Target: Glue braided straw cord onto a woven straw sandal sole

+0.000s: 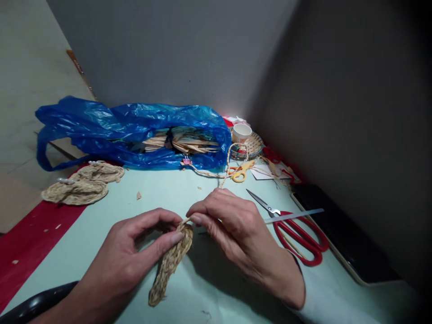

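My left hand (135, 245) grips the upper end of a flat woven straw piece (170, 265), thumb pressed along its edge. The piece stands on edge and slants down toward me on the pale green table (175, 193). My right hand (232, 225) is closed in a pinch on a straw strand (185, 221) at the top of the piece. From there a braided straw cord (227, 168) runs away toward the back of the table. The two hands nearly touch above the weave.
Red-handled scissors (297, 234) lie open right of my right hand. Yellow scissors (241, 173), a white cup (241, 132) in a small woven basket (253, 146), and a blue plastic bag (135, 130) of straw sit at the back. Two woven pieces (83, 182) lie at left.
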Demonstrator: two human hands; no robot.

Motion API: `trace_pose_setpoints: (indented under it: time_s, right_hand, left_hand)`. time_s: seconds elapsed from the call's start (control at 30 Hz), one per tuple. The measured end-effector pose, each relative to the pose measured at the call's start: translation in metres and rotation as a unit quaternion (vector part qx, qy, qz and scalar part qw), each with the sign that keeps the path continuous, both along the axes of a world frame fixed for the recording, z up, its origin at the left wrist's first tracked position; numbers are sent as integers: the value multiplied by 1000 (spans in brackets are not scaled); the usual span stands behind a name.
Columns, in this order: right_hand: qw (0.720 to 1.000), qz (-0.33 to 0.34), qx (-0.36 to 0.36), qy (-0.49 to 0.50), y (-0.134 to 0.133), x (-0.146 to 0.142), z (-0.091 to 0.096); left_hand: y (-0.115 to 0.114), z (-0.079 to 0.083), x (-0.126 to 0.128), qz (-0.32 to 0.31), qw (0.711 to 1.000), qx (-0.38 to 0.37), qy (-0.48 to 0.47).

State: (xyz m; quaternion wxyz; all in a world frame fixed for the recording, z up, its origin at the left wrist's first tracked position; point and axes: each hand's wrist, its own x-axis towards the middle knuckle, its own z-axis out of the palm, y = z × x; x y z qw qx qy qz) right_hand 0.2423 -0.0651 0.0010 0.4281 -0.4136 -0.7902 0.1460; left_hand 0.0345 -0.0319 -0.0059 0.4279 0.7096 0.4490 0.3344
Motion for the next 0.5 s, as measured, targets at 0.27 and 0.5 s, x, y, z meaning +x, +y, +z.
trace_pose_setpoints:
  time_s: [0.27,0.5]
  right_hand:
    - [1000,9,-27,-9,0,2,3]
    - [997,11,-71,4,2,4,3]
  left_hand:
    - [1,-6,-7,-40,993,-105,-27]
    - [-3,-10,-5,12,991,-109,-79]
